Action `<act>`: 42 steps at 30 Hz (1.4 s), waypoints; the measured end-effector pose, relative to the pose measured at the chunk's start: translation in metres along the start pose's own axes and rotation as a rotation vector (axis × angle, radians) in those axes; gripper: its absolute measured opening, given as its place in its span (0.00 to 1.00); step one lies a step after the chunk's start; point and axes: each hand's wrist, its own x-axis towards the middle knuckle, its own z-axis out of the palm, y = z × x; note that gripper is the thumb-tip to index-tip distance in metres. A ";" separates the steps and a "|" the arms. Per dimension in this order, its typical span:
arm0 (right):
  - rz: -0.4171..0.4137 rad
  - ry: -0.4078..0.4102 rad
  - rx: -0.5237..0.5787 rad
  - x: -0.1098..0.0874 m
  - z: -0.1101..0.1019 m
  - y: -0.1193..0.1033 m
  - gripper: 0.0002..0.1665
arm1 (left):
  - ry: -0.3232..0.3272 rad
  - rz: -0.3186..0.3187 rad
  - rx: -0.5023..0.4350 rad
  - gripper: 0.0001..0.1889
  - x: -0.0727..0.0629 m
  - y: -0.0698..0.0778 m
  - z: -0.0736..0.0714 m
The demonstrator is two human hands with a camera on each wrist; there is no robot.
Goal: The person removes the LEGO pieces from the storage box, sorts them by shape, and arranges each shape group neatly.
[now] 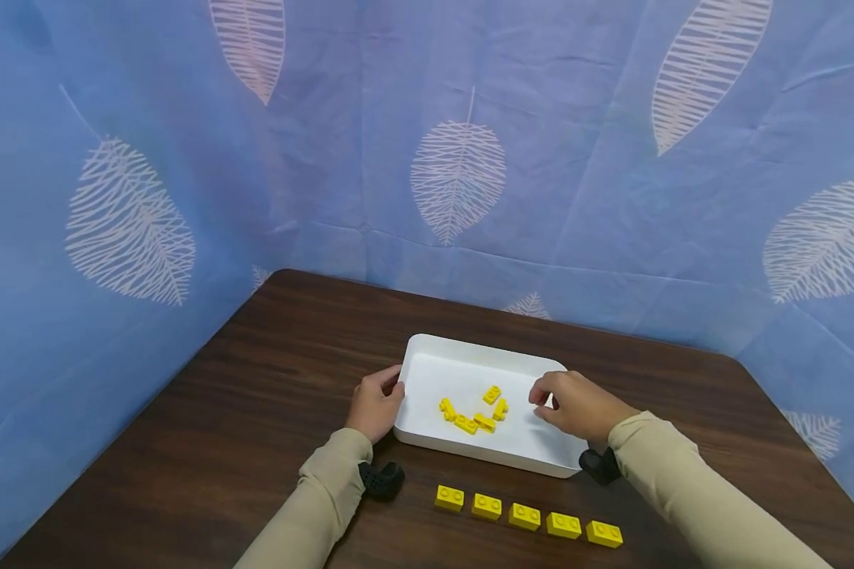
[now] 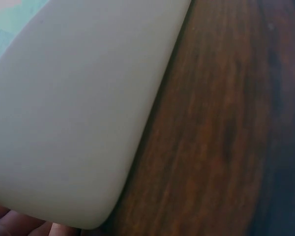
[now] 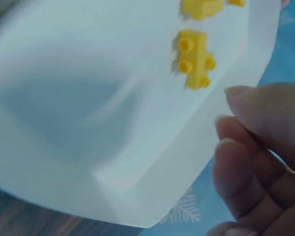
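Note:
My left hand [image 1: 375,407] rests against the outside of the white tray's left wall; in the left wrist view its fingers [image 2: 24,223] show at the tray's end. My right hand [image 1: 576,403] hovers over the right end of the white tray [image 1: 484,349], its thumb and fingers loosely bent with nothing between them. In the tray lie several small yellow toy bricks: one [image 1: 492,394] farther back, others, such as a brick [image 1: 466,424], closer to the front wall. The right wrist view shows a yellow brick [image 3: 191,59] with studs on two sides, apart from the fingertips.
In front of the tray, several yellow two-stud bricks [image 1: 524,516] stand in a slanting row on the dark wooden table [image 1: 206,442]. A blue curtain with white leaf prints [image 1: 341,158] hangs behind the table and along its sides.

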 end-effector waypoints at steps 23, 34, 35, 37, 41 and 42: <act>0.057 -0.082 -0.064 0.071 0.025 -0.007 0.10 | -0.013 0.015 0.026 0.20 0.001 -0.001 0.002; 0.093 -0.116 -0.078 0.079 0.033 -0.009 0.07 | -0.016 0.018 0.027 0.20 0.005 -0.002 0.002; 0.091 -0.117 -0.084 0.080 0.032 -0.009 0.07 | -0.015 0.014 0.025 0.20 0.005 -0.002 0.001; 0.092 -0.117 -0.096 0.081 0.032 -0.010 0.07 | -0.012 0.006 0.020 0.20 0.005 -0.003 0.000; 0.112 -0.131 -0.096 0.084 0.033 -0.011 0.08 | -0.010 0.000 0.014 0.20 0.005 -0.004 -0.001; 0.119 -0.139 -0.091 0.084 0.034 -0.012 0.08 | -0.009 0.000 0.015 0.20 0.005 -0.005 -0.001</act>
